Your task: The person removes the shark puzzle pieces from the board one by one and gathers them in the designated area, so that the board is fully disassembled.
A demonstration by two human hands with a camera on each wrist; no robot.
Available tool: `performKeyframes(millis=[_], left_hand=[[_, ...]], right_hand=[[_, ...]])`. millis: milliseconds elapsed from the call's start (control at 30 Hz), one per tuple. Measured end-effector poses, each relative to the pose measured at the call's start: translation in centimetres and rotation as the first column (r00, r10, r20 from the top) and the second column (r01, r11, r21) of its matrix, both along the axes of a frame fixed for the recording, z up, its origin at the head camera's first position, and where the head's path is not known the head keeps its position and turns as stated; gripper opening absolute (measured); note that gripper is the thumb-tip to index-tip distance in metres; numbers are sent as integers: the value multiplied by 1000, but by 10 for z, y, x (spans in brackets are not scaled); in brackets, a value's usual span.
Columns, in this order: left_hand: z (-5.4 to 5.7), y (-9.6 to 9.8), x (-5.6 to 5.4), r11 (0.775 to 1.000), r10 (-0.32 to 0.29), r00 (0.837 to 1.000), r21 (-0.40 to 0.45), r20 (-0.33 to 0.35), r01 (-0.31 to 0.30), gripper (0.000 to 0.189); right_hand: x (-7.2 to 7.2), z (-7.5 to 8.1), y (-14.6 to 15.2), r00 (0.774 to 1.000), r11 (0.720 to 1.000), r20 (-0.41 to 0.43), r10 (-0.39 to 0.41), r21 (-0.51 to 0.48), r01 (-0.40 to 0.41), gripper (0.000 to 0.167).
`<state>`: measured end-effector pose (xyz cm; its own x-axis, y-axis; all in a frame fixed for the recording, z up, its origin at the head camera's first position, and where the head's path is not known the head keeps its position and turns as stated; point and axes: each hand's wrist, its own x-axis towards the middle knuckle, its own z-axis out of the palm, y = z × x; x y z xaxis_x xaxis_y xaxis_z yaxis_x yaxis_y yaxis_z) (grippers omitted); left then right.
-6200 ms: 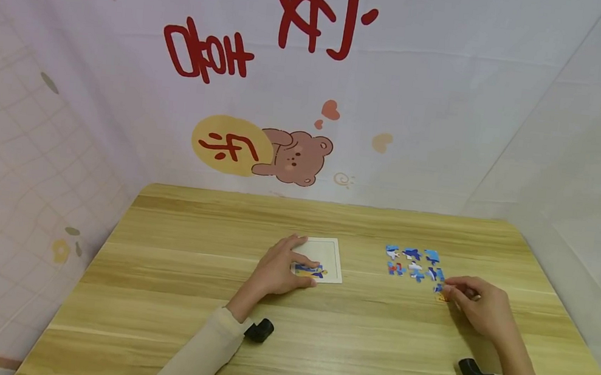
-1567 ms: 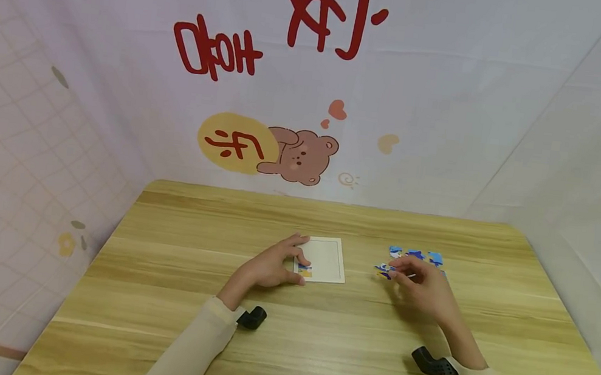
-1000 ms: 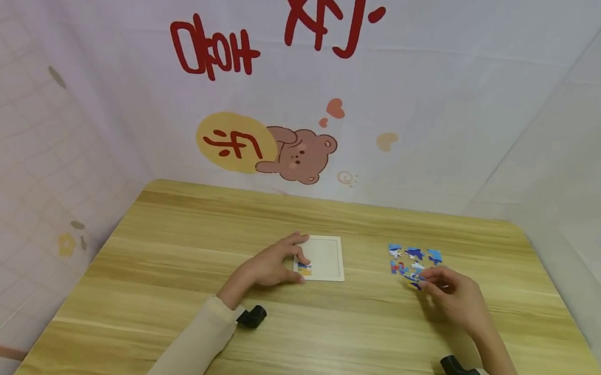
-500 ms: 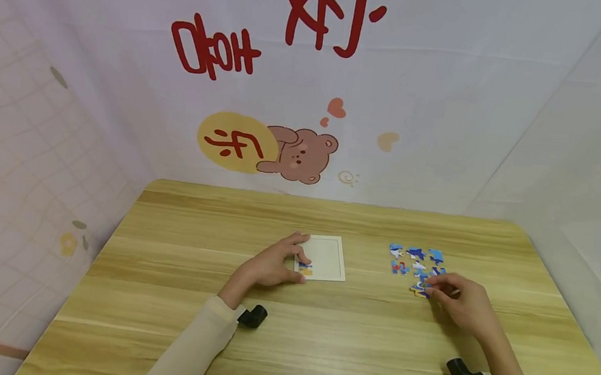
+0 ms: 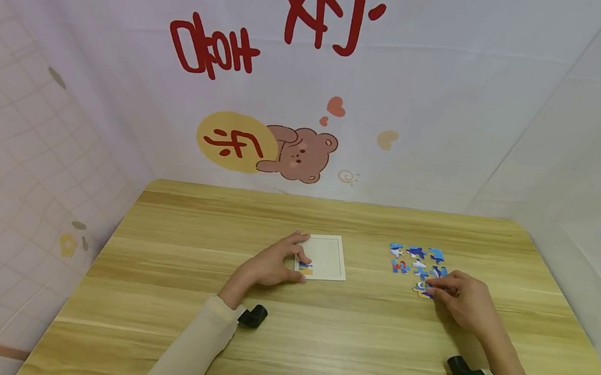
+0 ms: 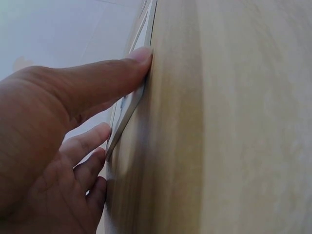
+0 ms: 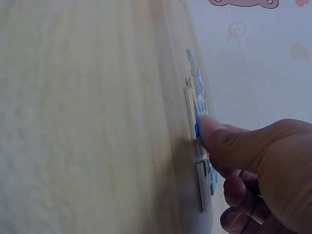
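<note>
My left hand [image 5: 269, 265] grips a white square puzzle board [image 5: 330, 256], its thumb on the near edge and its other fingers about the left side. In the board's near left corner lies a blue and yellow puzzle piece [image 5: 305, 269], partly under a finger. To the right, my right hand [image 5: 469, 300] pinches a blue, white and yellow puzzle piece [image 5: 421, 289] between thumb and forefinger, down at the tabletop. It sits at the near end of several loose puzzle pieces [image 5: 416, 252]. In the right wrist view the thumb [image 7: 229, 141] covers part of the pieces.
The wood-grain table [image 5: 316, 348] ends at a white printed cloth [image 5: 441, 104] behind it, with more cloth at both sides. Black cameras are worn at the left wrist [image 5: 254, 316] and the right wrist [image 5: 468, 373]. Bare tabletop lies between board and loose pieces.
My right hand has carried a puzzle piece rightward and down to the loose pieces. Compared with the oldest frame, less picture shows on the board. The left hand keeps its hold there.
</note>
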<state>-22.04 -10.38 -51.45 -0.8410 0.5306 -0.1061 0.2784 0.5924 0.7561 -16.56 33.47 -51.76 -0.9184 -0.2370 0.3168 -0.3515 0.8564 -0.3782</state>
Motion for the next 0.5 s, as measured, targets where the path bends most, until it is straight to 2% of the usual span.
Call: performKeyframes(millis=[167,500], left_hand=[[1,0,0,1000,-4,1000,3,1,4,19],[3,0,1,1000,-9,1000,12,-12,9,20]], right_hand=[[1,1,0,1000,1000,-20,18,3,-18,13],[-2,8,0,999,997,29,-17,-73,19,10]])
